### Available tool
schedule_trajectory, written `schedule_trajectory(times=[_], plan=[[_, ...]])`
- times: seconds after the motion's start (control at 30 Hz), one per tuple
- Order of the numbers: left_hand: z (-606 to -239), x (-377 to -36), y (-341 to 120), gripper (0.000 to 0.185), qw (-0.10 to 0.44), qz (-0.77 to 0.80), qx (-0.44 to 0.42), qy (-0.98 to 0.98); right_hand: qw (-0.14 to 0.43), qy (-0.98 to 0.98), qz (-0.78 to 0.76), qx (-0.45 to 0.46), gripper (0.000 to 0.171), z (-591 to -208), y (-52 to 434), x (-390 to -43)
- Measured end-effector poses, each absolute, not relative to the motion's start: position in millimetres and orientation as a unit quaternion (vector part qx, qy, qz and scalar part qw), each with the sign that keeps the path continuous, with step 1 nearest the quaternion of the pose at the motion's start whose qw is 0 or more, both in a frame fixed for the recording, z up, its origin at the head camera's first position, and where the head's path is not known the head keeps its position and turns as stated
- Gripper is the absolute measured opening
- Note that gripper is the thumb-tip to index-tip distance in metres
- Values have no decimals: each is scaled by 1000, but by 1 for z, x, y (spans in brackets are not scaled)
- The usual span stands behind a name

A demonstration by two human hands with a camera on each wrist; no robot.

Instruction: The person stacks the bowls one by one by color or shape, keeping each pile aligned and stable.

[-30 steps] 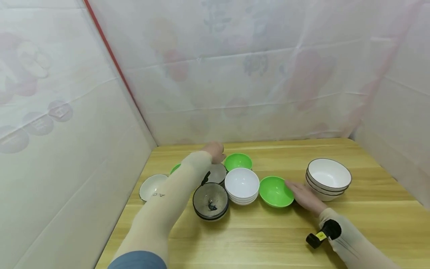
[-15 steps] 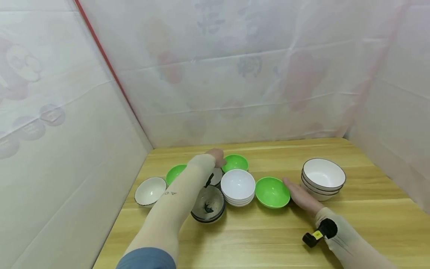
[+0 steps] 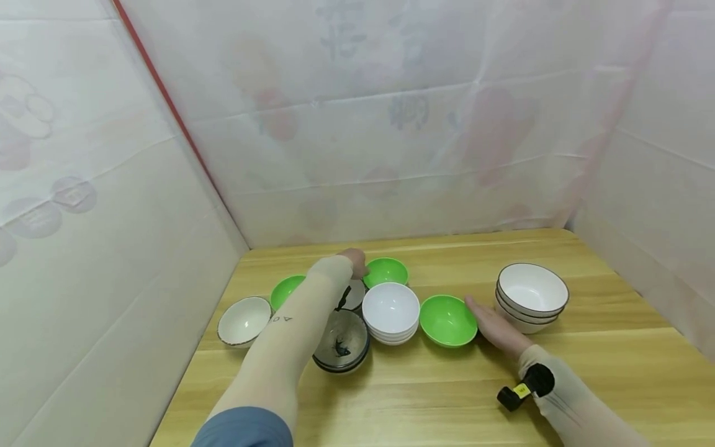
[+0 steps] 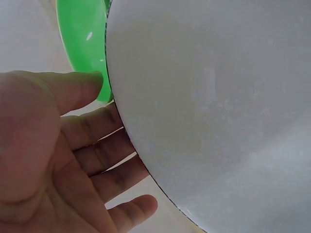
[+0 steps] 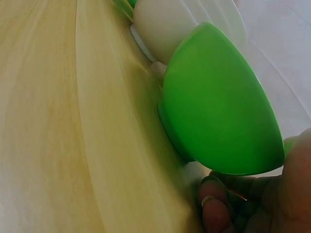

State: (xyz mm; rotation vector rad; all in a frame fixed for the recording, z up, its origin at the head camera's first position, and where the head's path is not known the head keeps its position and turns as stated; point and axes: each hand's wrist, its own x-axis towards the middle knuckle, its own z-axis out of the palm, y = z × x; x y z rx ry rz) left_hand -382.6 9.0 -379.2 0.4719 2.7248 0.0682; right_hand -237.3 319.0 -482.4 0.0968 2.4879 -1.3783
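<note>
Nearest on the wooden bench [image 3: 424, 391], the right hand [image 3: 499, 328] lies flat with fingers extended against the right wall of the near green bowl [image 3: 448, 320]; the right wrist view shows its fingertips [image 5: 214, 206] low at the bowl's base, touching rather than wrapped round it. That bowl sits just right of the stack of white bowls [image 3: 390, 312], seemingly touching it. To the right, slightly apart from the hand, stands a stack of dark-rimmed white bowls [image 3: 532, 297]. Left of the white stack is a dark patterned bowl stack [image 3: 341, 341], partly covered by the left forearm, and at far left a single speckled white bowl [image 3: 243, 320]. Further back, the left hand [image 3: 354, 261] reaches over a grey-white bowl [image 3: 353, 294] between two more green bowls [image 3: 385, 272] [image 3: 287, 290]. In the left wrist view its fingers [image 4: 104, 153] are spread and relaxed beside a white bowl's rim [image 4: 218, 111], gripping nothing plainly. Risks, as judged: the bowls are crowded, so a sideways push from the right hand could shove the near green bowl into the white stack and shift it; the left sleeve passing low over the dark stack could drag or tip it; an open-handed lift on a smooth rim could slip.
</note>
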Motion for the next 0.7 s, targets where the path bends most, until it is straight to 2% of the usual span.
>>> schedule_trajectory(times=[0.2, 0.5, 0.7], plan=[[-387, -394, 3, 41, 208, 17, 167, 964, 149, 865, -478, 27, 95, -482, 317, -236], [-398, -412, 3, 22, 211, 28, 166, 963, 154, 861, -485, 26, 89, -482, 315, -237], [-390, -411, 1, 39, 182, 42, 178, 966, 160, 856, -490, 25, 91, -483, 313, -237]])
